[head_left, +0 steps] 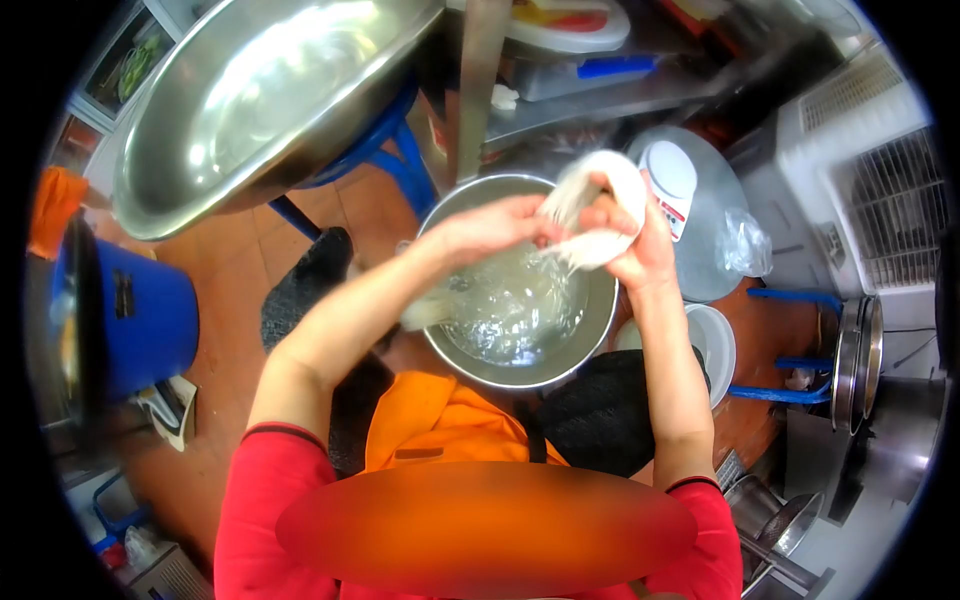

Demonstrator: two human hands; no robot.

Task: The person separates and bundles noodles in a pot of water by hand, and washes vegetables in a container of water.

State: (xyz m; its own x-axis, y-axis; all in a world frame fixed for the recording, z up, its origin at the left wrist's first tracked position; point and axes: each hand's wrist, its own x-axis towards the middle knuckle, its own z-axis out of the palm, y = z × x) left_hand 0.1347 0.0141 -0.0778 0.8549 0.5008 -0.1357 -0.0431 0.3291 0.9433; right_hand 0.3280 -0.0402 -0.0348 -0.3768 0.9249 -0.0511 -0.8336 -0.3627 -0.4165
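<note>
A looped bundle of thin white noodles [627, 185] is draped around my right hand [650, 245], whose fingers curl inside the loop. My left hand [495, 225] reaches in from the left, its fingers closed at the loose strand ends. Both hands are over a round metal pot [607, 320] of cloudy, rippling water [510, 310] standing between my legs. Another pale bundle of noodles [428, 312] lies over the pot's left rim.
A large tilted steel basin [150, 180] is at upper left, on a blue stool [400, 160]. Beside the pot at right, a round grey table [705, 275] carries a white kitchen scale [668, 172] and a clear plastic bag [745, 245]. A blue bin [150, 320] stands at left.
</note>
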